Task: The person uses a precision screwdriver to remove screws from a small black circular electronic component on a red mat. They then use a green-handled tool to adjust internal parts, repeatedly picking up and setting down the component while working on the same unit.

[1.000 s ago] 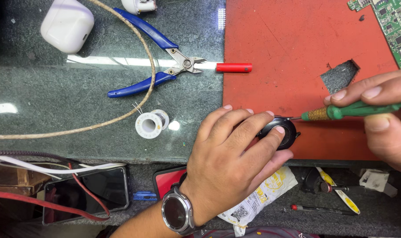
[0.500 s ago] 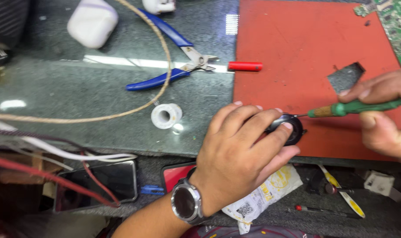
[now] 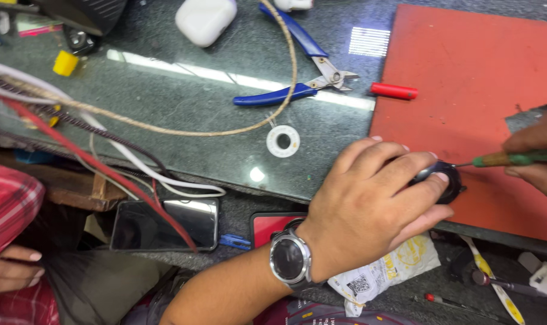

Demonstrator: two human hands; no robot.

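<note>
Big dark green counter point(image 3: 183, 129), shiny, stretching from left to far right. On its right part, a large red mat point(image 3: 466, 84), flat. Near edge of that mat: left hand point(image 3: 370, 207), fingers curled over a small round black thing point(image 3: 445, 180), pressing it down and holding it tight, with a round grey watch point(image 3: 290, 259) on the wrist. At the far right edge, right hand point(image 3: 538, 159), only partly seen, pinching a green screwdriver point(image 3: 514, 159) with its thin tip touching the round black thing. Far side of the counter: blue pliers point(image 3: 297, 66), lying open, and a white rounded case point(image 3: 205, 19) to their left. Tan cord point(image 3: 273, 114) looping around the pliers. Below the counter edge on the left, a dark phone point(image 3: 162, 224) lying flat. Just right of the pliers, a little red tube point(image 3: 394, 91). Near the middle, a small white ring-shaped spool point(image 3: 283, 141), well apart from the left hand.
</note>
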